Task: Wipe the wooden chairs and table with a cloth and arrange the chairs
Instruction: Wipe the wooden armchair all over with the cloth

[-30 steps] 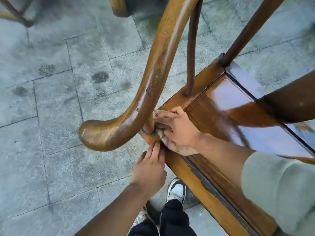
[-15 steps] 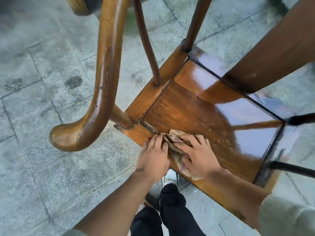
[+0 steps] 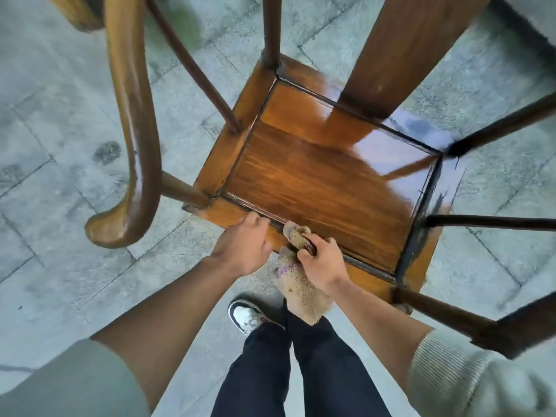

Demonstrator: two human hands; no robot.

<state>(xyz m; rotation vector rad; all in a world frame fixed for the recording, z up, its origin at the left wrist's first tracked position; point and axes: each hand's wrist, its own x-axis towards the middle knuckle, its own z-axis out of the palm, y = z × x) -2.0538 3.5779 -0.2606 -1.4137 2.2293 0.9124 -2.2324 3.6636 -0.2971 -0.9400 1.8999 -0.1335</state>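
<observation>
A glossy brown wooden chair (image 3: 325,176) stands right in front of me, its square seat seen from above. Its curved armrest (image 3: 132,139) arcs down at the left, and a wide back splat (image 3: 412,49) rises at the upper right. My right hand (image 3: 323,266) grips a tan fuzzy cloth (image 3: 301,284) at the seat's front rail; part of the cloth hangs below the hand. My left hand (image 3: 243,246) rests on the front rail beside it, fingers over the edge.
Grey stone paving (image 3: 60,206) surrounds the chair. My legs in dark trousers and a white sneaker (image 3: 246,316) stand just before the seat. Dark chair spindles (image 3: 493,222) stick out at the right. Another wooden piece (image 3: 75,10) shows at the top left.
My right hand with the cloth slid from the front left corner post onto the front rail and along it to the right. The view pulled back over the seat. My left hand stayed on the rail.
</observation>
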